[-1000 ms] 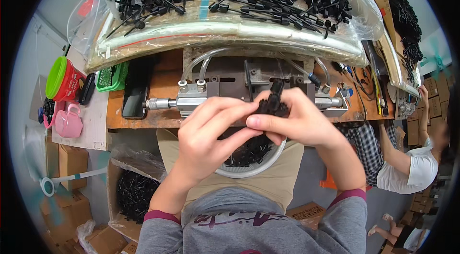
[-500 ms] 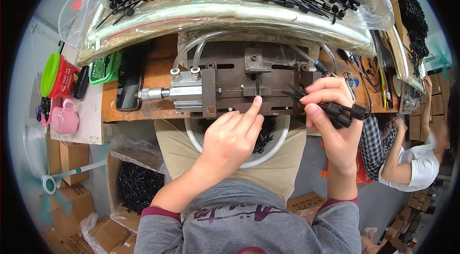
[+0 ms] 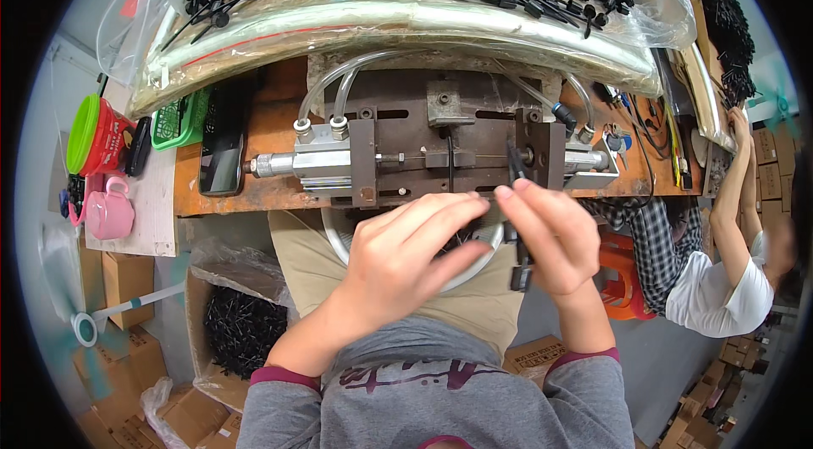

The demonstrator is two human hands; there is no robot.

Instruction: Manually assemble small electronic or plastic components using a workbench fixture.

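Fingers stretched and thumb apart, my left hand (image 3: 406, 250) is at the bench edge just in front of a metal clamping fixture (image 3: 406, 123); nothing shows in it. My right hand (image 3: 555, 237) is closed on several black plastic stems with ribbed caps (image 3: 520, 278); their thin ends point up toward the fixture. The fingertips of both hands are close together. In the fixture's middle a thin black stem (image 3: 450, 163) stands across a small block. A silver air cylinder (image 3: 326, 168) faces this block from the left, and another cylinder (image 3: 584, 163) from the right.
Behind the fixture, a plastic-lined tray (image 3: 398, 21) holds heaped black capped stems. A phone (image 3: 224, 148), green basket (image 3: 188, 123) and pink cup (image 3: 110, 210) are at left. A white basket (image 3: 337, 237) is between my knees. A box of black parts (image 3: 246, 326) is lower left. Another person (image 3: 720, 292) works at right.
My left hand has drawn back from the fixture's middle, its pointing finger off the block. The right hand has come down and left toward it, the held stems now more upright.
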